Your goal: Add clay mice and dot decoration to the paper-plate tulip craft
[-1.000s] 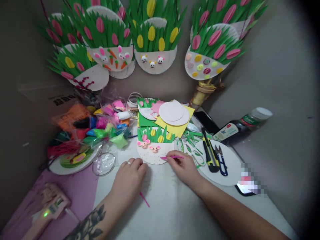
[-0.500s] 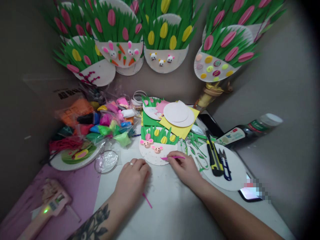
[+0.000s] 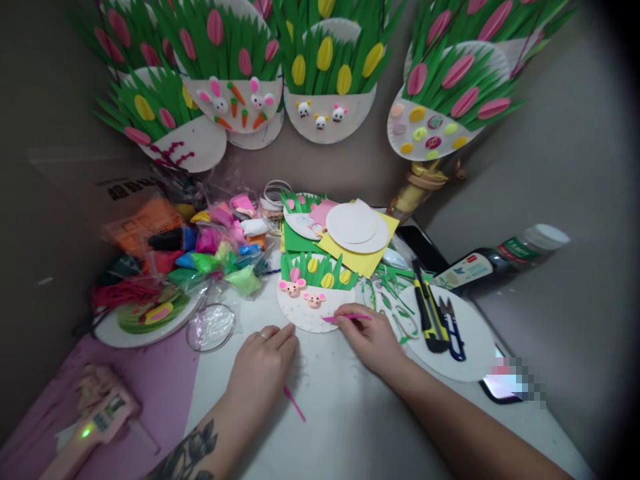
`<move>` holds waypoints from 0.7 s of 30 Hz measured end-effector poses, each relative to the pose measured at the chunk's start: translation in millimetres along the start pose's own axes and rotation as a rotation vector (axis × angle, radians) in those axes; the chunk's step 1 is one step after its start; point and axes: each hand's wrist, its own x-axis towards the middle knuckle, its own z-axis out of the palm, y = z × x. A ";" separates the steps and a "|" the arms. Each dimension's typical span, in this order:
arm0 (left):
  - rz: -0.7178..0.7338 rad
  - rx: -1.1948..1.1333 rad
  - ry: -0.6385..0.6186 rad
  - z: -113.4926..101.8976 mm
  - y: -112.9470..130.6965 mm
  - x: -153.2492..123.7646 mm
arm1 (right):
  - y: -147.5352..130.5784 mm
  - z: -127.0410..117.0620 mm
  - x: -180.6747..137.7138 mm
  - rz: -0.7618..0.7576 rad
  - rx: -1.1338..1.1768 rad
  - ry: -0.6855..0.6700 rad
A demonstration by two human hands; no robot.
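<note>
My right hand (image 3: 367, 333) pinches a thin pink modelling tool (image 3: 350, 318), whose flat tip lies over the white lower part of a paper-plate craft (image 3: 305, 319). Green paper grass, small pink and yellow tulips and two pink clay animal faces (image 3: 293, 287) decorate this plate. My left hand (image 3: 263, 363), with a ring on it, rests on the table just below the plate's left edge. Its fingers lie forward, their undersides hidden, and no held thing shows. A second pink tool (image 3: 295, 405) sticks out from beside that hand's palm.
Bagged coloured clay (image 3: 205, 260) is heaped at left, above a pink glue gun (image 3: 100, 413). At right, a white plate (image 3: 475, 340) bears a yellow-black cutter (image 3: 431, 320) and snips (image 3: 453, 327), near a dark bottle (image 3: 500, 257). Finished plates (image 3: 330, 120) hang on the wall.
My left hand has drawn slightly left, away from the craft plate. The right hand and its pink tool look nearly unmoved. The whole view has shifted a little.
</note>
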 end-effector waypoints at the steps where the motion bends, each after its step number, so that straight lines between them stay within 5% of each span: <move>1: 0.005 0.006 -0.004 -0.4 0.3 0.5 | 0.3 0.1 0.1 0.002 0.000 -0.004; 21: 0.000 0.016 -0.011 -4.1 2.4 2.9 | -0.4 2.1 3.1 0.009 -0.011 -0.016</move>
